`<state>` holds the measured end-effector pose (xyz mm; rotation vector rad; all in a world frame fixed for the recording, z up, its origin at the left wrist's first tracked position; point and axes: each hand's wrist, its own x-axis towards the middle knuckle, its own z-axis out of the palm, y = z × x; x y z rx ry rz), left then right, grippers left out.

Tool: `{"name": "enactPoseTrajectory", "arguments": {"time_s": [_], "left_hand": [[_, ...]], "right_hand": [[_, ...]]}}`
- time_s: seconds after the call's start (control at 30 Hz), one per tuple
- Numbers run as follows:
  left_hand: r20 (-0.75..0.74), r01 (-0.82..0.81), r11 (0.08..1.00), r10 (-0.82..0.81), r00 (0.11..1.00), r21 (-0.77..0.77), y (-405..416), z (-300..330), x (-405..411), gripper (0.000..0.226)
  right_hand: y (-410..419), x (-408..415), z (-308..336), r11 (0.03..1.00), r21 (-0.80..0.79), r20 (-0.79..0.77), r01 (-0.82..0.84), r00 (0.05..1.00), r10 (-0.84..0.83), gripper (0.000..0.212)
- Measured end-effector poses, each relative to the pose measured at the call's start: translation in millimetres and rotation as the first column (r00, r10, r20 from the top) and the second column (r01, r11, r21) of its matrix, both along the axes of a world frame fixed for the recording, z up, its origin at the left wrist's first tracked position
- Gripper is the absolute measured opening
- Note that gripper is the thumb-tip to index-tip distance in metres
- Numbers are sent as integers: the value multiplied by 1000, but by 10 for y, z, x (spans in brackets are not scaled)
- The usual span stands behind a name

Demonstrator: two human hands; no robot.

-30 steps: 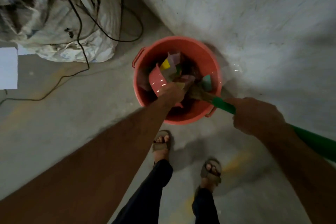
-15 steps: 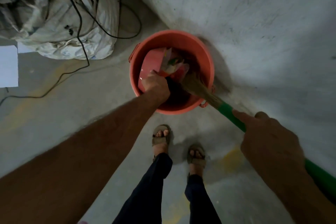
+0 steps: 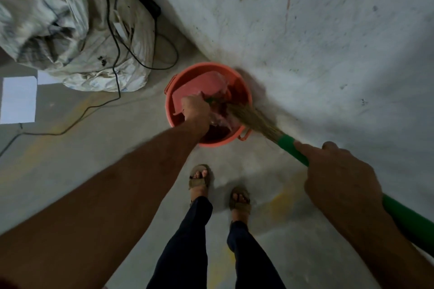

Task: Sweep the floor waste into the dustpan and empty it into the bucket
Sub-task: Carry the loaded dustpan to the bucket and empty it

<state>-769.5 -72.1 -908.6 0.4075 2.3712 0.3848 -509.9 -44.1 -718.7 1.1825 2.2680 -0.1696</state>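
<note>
An orange bucket (image 3: 244, 91) stands on the floor against the wall. My left hand (image 3: 196, 110) grips the handle of a pink dustpan (image 3: 199, 87), which is tipped steeply inside the bucket with its back facing up. Paper scraps (image 3: 219, 119) lie in the bucket under the pan. My right hand (image 3: 338, 178) holds the green handle of a broom (image 3: 288, 145), forefinger stretched along it. The straw bristles (image 3: 253, 119) reach over the rim into the bucket, beside the pan.
A large pale sack (image 3: 70, 30) lies at the upper left with black cables (image 3: 112, 30) trailing across it and the floor. White paper sheets (image 3: 18, 98) lie at the left edge. My sandalled feet (image 3: 199, 180) stand just in front of the bucket. The wall (image 3: 328, 42) rises behind.
The dustpan has tipped further over inside the bucket, its underside now facing up. The coloured scraps have dropped off it. My right hand has slid back along the broom handle.
</note>
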Motion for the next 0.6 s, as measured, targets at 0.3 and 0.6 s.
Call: {"name": "enactPoseTrajectory", "arguments": {"time_s": [0.3, 0.6], "left_hand": [[-98, 404, 802, -490, 866, -440, -225, -262, 4, 105], [-30, 445, 796, -500, 866, -410, -387, -471, -228, 122]], "right_hand": [[-183, -17, -328, 991, -91, -40, 97, 994, -101, 56], [-330, 341, -152, 954, -197, -58, 226, 969, -242, 71]]}}
